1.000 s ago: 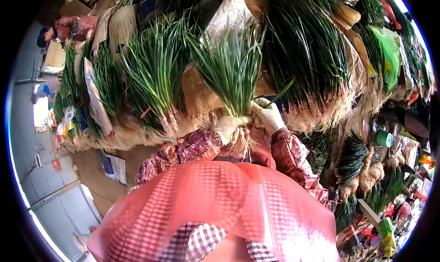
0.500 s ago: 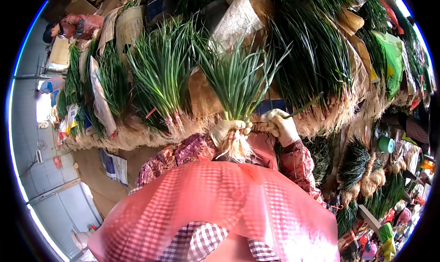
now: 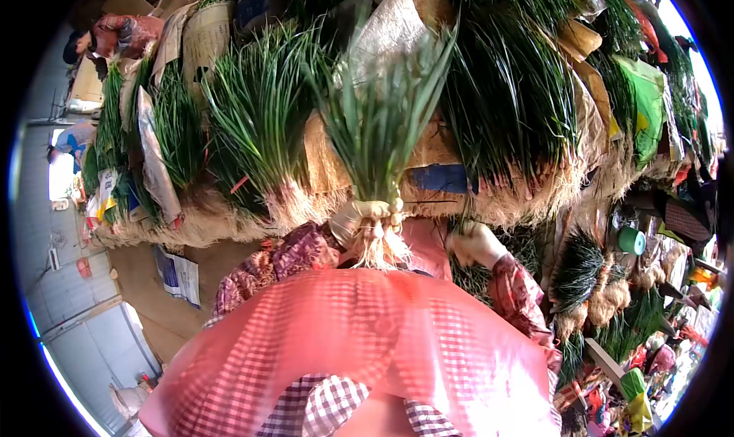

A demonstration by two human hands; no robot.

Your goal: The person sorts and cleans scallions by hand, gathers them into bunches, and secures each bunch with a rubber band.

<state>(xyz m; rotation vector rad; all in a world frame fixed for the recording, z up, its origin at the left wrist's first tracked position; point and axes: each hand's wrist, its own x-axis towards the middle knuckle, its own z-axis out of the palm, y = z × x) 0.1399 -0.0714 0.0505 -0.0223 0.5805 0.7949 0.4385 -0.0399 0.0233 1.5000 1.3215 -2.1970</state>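
A bunch of green-leaved plants (image 3: 375, 139) stands upright in front of my body, leaves up and pale roots down. My left hand (image 3: 355, 219), in a pale glove, is wrapped round its base just above the roots. To the right and apart from the bunch is my right hand (image 3: 475, 246), also gloved and blurred by motion; its fingers are curled, and what they hold, if anything, is too smeared to make out. Behind the bunch lie a brown sack piece (image 3: 325, 162) and a larger pile of the same plants (image 3: 512, 108).
More bundles (image 3: 264, 116) lie in a row at the left. A person in red (image 3: 126, 33) is at the upper left. At the right are a green plastic bag (image 3: 642, 104), a teal roll (image 3: 631, 240) and tied bundles (image 3: 577, 272). A printed bag (image 3: 178, 275) lies lower left.
My right hand has left the bunch's base and moved right and downward. My left hand, still round the bunch, has shifted slightly left. The long leaf beside my right hand is no longer visible.
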